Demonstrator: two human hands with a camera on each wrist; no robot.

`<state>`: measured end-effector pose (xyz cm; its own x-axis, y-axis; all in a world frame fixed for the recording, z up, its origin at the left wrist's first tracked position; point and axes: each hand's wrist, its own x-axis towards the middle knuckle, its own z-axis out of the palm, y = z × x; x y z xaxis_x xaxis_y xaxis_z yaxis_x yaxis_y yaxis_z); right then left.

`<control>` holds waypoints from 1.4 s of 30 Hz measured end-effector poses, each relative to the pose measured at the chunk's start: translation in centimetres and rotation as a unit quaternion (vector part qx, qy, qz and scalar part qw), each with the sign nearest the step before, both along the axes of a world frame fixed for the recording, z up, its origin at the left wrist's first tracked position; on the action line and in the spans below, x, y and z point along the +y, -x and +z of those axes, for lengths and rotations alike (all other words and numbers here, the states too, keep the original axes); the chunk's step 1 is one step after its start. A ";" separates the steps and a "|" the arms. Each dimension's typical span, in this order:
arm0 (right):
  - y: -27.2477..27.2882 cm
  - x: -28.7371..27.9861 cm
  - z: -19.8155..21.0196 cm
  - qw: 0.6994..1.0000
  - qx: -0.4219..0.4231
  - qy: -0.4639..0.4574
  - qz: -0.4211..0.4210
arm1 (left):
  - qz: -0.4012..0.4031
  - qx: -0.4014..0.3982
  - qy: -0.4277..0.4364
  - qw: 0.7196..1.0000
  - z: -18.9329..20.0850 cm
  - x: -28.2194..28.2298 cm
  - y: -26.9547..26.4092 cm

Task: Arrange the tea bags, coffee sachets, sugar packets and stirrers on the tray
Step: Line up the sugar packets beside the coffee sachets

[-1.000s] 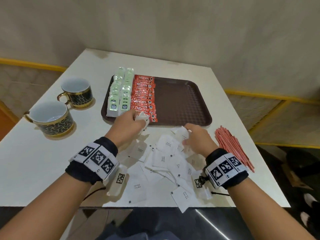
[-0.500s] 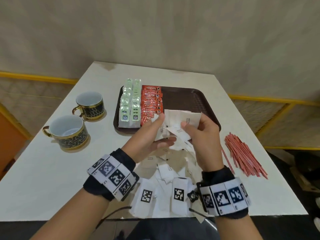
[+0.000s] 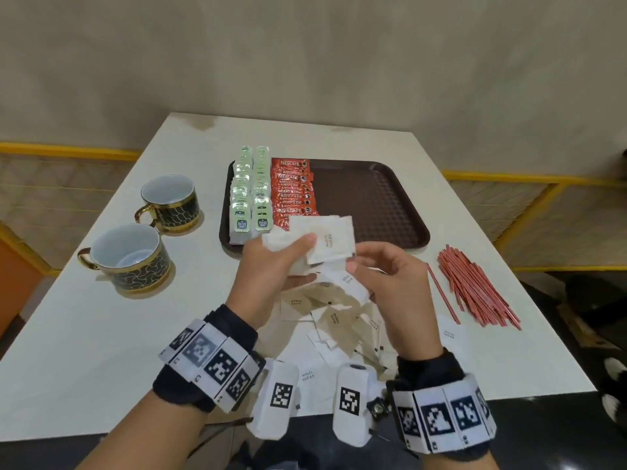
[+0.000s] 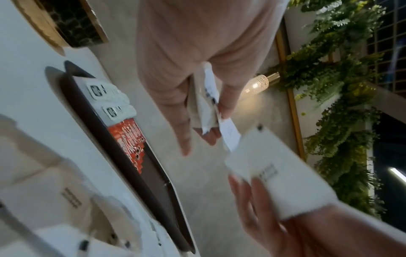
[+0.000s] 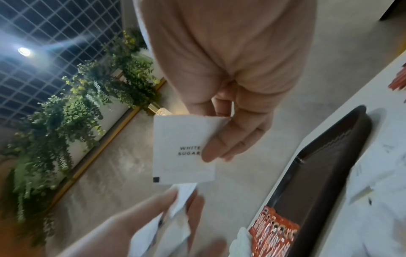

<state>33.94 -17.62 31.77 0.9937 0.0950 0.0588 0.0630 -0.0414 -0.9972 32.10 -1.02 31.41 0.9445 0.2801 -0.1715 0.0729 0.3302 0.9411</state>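
White paper sugar packets [image 3: 330, 240] are in both hands, raised above the table near the front edge of the brown plastic tray [image 3: 373, 205]. The left hand [image 3: 271, 276] is turned palm inward, with its thumb and fingers closed around a small bunch of packets. The right hand [image 3: 390, 283] has curled fingers and pinches one packet printed "WHITE SUGAR" [image 5: 182, 149]. More sugar packets [image 3: 336, 323] lie scattered on the white table [image 3: 101, 334] below the hands. On the tray's left side stand rows of pale green tea bags [image 3: 251, 195] and red coffee sachets [image 3: 293, 191]. Thin red stirrers [image 3: 475, 290] lie on the table, right of the tray.
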 end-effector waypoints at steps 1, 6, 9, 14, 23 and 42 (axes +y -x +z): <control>-0.1 -0.7 0.0 1.000 0.001 0.004 -0.021 | 0.017 -0.004 0.006 1.000 0.0 0.3 0.2; -0.2 -2.4 0.6 0.995 0.001 -0.066 -0.080 | 0.029 -0.013 0.010 0.999 -0.4 0.4 1.6; 0.4 -1.0 0.9 0.996 -0.030 -0.060 -0.064 | -0.020 -0.017 -0.013 1.000 -0.4 -0.8 2.3; 1.6 1.8 -0.3 0.991 -0.089 0.057 -0.079 | -0.089 -0.019 0.064 0.994 0.3 -1.4 2.0; -0.4 -1.4 -2.0 0.968 -0.041 0.244 -0.048 | -0.033 -0.005 0.044 0.998 -1.1 0.1 1.6; -3.7 -2.4 -3.3 0.821 0.197 0.523 0.118 | -0.013 -0.002 0.156 0.988 -1.3 1.2 0.7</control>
<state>37.61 -20.01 28.51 0.8627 0.0809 -0.4992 -0.1270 -0.9208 -0.3687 31.39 0.23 30.08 0.9519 0.1888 -0.2415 0.0818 0.6027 0.7937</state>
